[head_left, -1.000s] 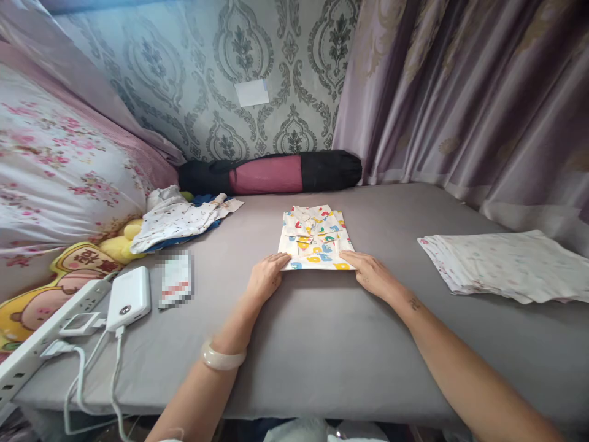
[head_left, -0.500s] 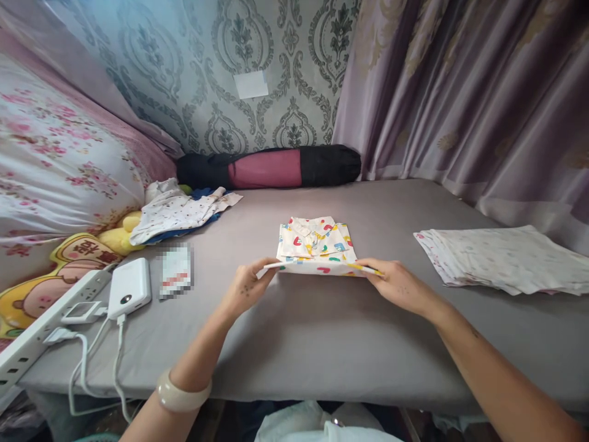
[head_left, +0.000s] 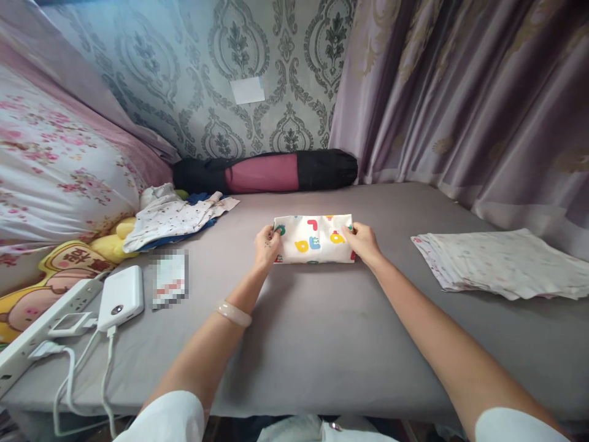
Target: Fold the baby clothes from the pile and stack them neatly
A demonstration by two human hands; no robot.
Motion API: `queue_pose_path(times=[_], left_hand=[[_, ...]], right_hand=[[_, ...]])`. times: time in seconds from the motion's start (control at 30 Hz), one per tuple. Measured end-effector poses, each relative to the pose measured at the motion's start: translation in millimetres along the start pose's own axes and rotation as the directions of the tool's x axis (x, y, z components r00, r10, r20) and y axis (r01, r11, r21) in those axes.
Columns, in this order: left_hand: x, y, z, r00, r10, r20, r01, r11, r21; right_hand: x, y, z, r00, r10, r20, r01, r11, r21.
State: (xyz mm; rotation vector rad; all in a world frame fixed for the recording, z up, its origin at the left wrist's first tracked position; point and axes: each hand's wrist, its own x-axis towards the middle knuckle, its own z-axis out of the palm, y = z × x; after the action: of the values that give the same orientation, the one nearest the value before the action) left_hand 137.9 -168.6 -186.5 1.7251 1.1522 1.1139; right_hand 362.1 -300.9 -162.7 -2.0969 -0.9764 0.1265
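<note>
A white shirt (head_left: 315, 240) with a colourful letter-like print is folded into a flat rectangle at the middle of the grey-covered surface. At its left edge, my left hand (head_left: 267, 247) is closed, thumb on top of the cloth. My right hand (head_left: 364, 243) pinches the opposite edge in the same way. The collar, seen earlier, is hidden under the folded-over layer. A pale bangle (head_left: 234, 313) circles my left forearm.
To the right lies a stack of pale folded cloths (head_left: 501, 261). Crumpled clothes (head_left: 177, 215), a white power bank (head_left: 121, 298), a power strip (head_left: 69, 313) with cables and a blurred packet (head_left: 169, 277) are on the left. A black-and-maroon roll (head_left: 264, 172) lies along the wall.
Both hands have moved forward, carrying the shirt's near edge up and over its collar. The printed outer side now faces up as a smaller rectangle.
</note>
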Motion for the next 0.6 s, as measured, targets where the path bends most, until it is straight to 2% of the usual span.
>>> queue_pose_path(times=[0.2,0.4,0.6], left_hand=[[16.7,-2.2,13.7,1.000,-0.003,-0.011,0.006,0.956,0.292],[23.6,-25.7,23.3,0.994,0.088,0.068,-0.111,0.828,0.550],[24.8,-31.0,25.9,0.986,0.116,0.120,-0.167,0.720,0.674]], right_hand=[[17.9,-1.8,20.2,0.997,0.055,0.052,-0.043,0.976,-0.213],[13.5,1.6,32.3,0.992,0.103,0.078,-0.074,0.946,-0.315],[13.9,0.5,38.7,0.990,0.121,0.074,-0.082,0.914,-0.398]])
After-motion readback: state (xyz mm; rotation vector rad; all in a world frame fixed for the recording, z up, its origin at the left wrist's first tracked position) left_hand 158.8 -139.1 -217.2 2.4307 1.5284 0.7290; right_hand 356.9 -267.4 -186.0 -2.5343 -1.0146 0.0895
